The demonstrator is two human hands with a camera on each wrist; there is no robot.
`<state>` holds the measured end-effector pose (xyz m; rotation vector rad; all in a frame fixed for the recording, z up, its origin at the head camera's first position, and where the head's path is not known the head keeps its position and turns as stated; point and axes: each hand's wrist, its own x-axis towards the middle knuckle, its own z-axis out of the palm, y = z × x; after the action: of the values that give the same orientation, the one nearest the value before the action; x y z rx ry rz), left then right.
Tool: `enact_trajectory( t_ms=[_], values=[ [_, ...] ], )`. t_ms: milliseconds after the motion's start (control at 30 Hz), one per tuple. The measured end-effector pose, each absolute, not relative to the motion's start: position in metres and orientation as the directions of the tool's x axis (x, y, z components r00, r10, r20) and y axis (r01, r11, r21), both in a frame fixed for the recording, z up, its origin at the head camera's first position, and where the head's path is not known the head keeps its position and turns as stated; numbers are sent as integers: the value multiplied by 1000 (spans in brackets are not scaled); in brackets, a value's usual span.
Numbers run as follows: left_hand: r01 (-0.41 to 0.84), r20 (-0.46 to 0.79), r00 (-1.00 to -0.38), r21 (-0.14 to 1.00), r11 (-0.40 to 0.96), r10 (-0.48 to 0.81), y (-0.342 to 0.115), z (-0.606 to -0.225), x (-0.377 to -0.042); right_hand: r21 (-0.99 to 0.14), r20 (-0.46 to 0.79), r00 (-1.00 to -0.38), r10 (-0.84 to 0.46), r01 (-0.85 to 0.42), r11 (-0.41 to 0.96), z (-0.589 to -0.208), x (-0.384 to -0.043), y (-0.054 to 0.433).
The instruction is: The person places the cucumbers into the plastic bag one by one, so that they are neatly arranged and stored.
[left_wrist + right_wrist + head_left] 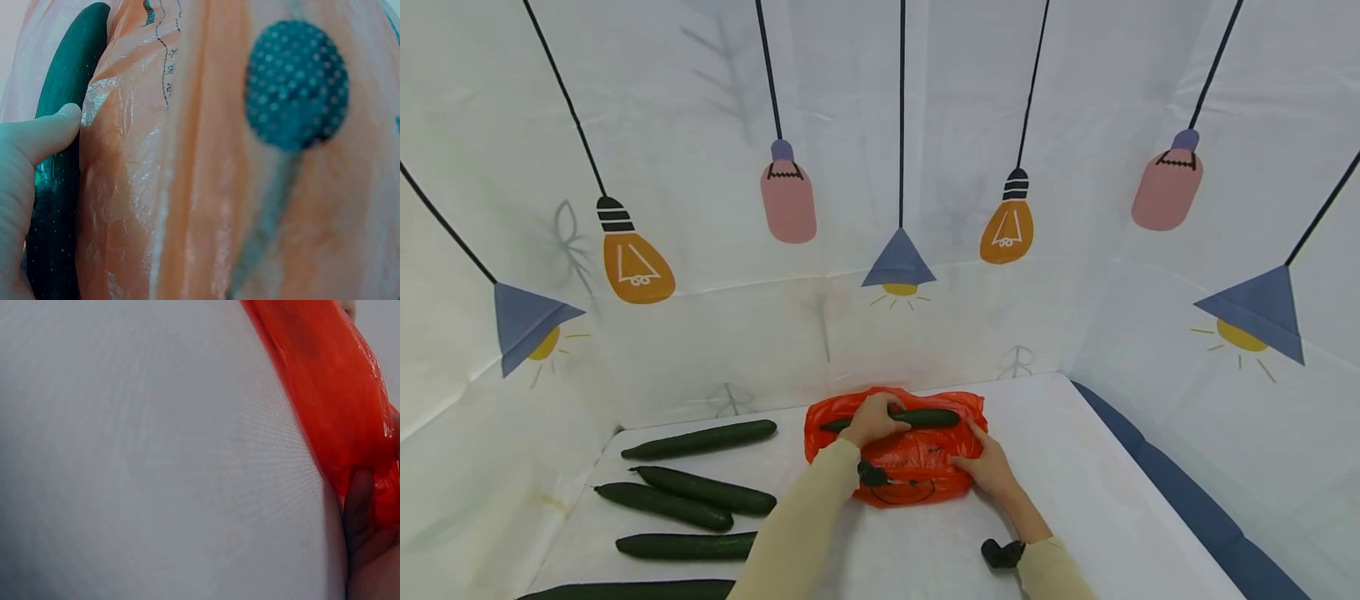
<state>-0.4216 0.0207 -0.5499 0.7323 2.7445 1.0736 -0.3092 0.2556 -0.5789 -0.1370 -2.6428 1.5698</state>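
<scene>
A dark green cucumber (934, 417) lies across the far part of a red plastic bag (910, 454). My left hand (876, 420) grips it around the middle; in the left wrist view the thumb (65, 122) lies over the cucumber (56, 187). At the bag's right end is my right hand (991, 468), holding the plastic between thumb and fingers. The right wrist view shows that thumb (359, 503) against the red bag (331, 394), while most of its fingers are out of sight. Wrinkled plastic with dark print spreads beside the left hand.
Several more cucumbers (700, 440) lie spaced out on the left of the white table (1075, 483). A black wrist camera (872, 474) sits over the bag's near edge, another (1002, 554) by the right wrist. White sheeting with printed lamps (898, 260) surrounds the table.
</scene>
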Motion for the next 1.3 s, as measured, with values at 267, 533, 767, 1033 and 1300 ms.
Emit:
enact_trajectory(
  t_ms=[267,533,767,1033,1300],
  values=[
    [407,62,-877,623,668,477,22,-543,-415,-877,19,-995,102,33,480,-580,-309,257],
    [531,154,-829,516,672,538,26,-537,-409,-887,12,-997,80,26,461,-578,-309,256],
    [616,227,-768,517,594,599,28,-522,-398,-921,6,-999,54,16,388,-573,-312,264],
    [656,265,-730,532,536,630,9,-492,-372,-969,-53,-998,45,62,238,-567,-314,265],
    [700,260,-698,448,556,668,-32,-488,-340,-994,-105,-994,24,105,-5,-569,-312,261]
  ],
)
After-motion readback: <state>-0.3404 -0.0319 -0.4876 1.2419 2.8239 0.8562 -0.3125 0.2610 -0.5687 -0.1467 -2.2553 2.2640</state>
